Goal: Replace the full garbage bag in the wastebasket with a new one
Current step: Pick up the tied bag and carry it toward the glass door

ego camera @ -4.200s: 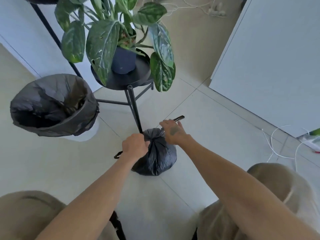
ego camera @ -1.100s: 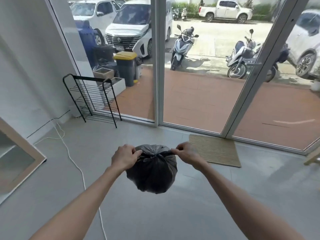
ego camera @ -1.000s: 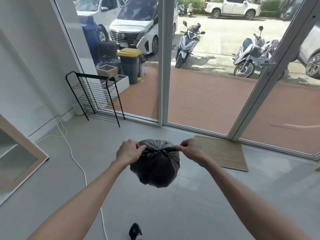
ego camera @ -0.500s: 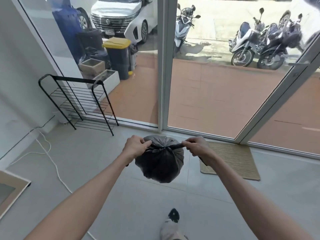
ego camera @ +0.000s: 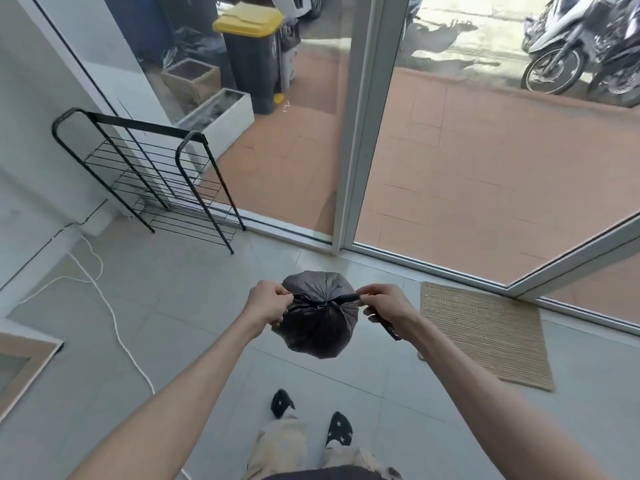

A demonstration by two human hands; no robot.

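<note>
A full black garbage bag [ego camera: 318, 327] hangs in the air in front of me, its neck gathered and cinched by drawstrings. My left hand [ego camera: 268, 303] is closed on the left drawstring at the bag's top. My right hand [ego camera: 381, 304] is closed on the right drawstring, and a loose black end trails below that wrist. The strings are pulled taut to either side. The wastebasket is out of view.
A glass sliding door frame [ego camera: 360, 133] stands ahead, with a beige doormat [ego camera: 485, 334] at the right. A black wire rack [ego camera: 149, 174] stands at the left by the wall. A white cable [ego camera: 110, 313] lies on the grey floor. A yellow-lidded bin [ego camera: 252, 53] stands outside.
I have risen from crouching by the plant stand and carried the tied bag toward the glass door. Over the last second the door and mat came nearer; both hands keep hold of the drawstrings.
</note>
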